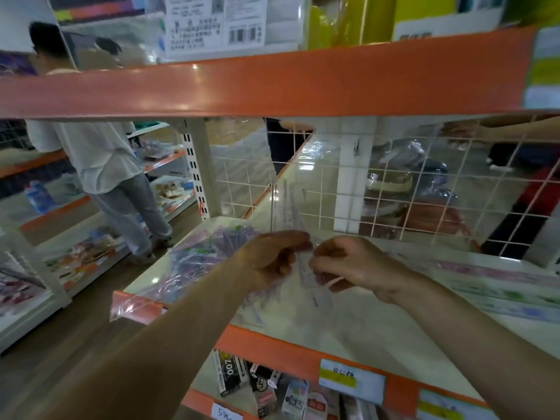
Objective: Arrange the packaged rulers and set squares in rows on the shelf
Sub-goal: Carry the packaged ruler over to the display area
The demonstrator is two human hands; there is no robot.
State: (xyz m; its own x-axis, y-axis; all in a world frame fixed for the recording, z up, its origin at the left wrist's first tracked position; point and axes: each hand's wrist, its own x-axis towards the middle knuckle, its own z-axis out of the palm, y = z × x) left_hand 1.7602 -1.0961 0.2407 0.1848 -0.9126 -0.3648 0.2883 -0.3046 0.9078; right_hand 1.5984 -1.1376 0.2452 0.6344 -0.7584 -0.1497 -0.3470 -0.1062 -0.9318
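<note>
A person's two bare hands meet over the middle of a shop shelf [378, 325] with an orange front edge. The left hand [272, 259] and right hand [351, 265] are almost touching. Both have curled fingers and seem to pinch the same clear packet [286, 207] of rulers or set squares; motion blur hides the exact grip.

The packet is held clear of the shelf, above its bare central patch. Its long axis runs from a lower end just beneath the hands, nearest the viewer, up and away to a top end leaning toward the wire grid [424, 183] at the back of the shelf. Holding it by its middle with both hands probably steadies the floppy wrapper while it is turned into line.

A loose heap of purple packets [200, 262] lies to the left on the shelf, with one corner hanging over the front edge. To the right, a row of packets [500, 283] lies flat with long axes running across the shelf, which suggests the held packet is meant for the gap between them.

Another person [100, 159] stands in the aisle on the left.
</note>
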